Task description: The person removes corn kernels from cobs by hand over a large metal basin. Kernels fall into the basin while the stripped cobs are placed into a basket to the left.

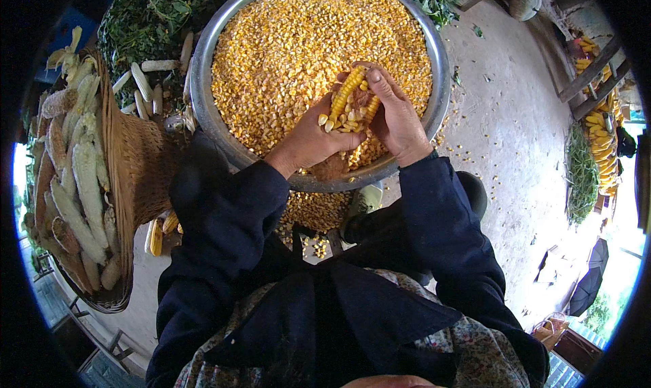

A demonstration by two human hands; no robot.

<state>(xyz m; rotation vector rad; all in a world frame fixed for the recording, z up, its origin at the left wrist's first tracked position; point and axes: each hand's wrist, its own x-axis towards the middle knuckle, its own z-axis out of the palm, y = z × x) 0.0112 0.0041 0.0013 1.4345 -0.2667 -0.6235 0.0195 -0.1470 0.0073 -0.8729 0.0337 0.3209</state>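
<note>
A partly shelled corn cob (349, 90), with rows of yellow kernels still on it, is between my two hands, above a large round metal basin (202, 78). My left hand (318, 134) is closed around the lower end of the corn, with loose kernels (347, 123) lying in and beside its fingers. My right hand (396, 113) grips the corn from the other side, its thumb near the upper end. Bare reddish cob shows between the kernels. Shelled yellow kernels (300, 47) fill the basin. Another reddish cob (329, 168) lies at the basin's near rim, partly hidden by my left hand.
A wicker basket (145, 169) full of bare cobs stands at the left. Pale cobs (142, 82) and green leaves (152, 17) lie beyond it. Kernels are scattered on the concrete floor (508, 108). Wooden rails (592, 73) and hanging yellow ears (601, 144) are at the right.
</note>
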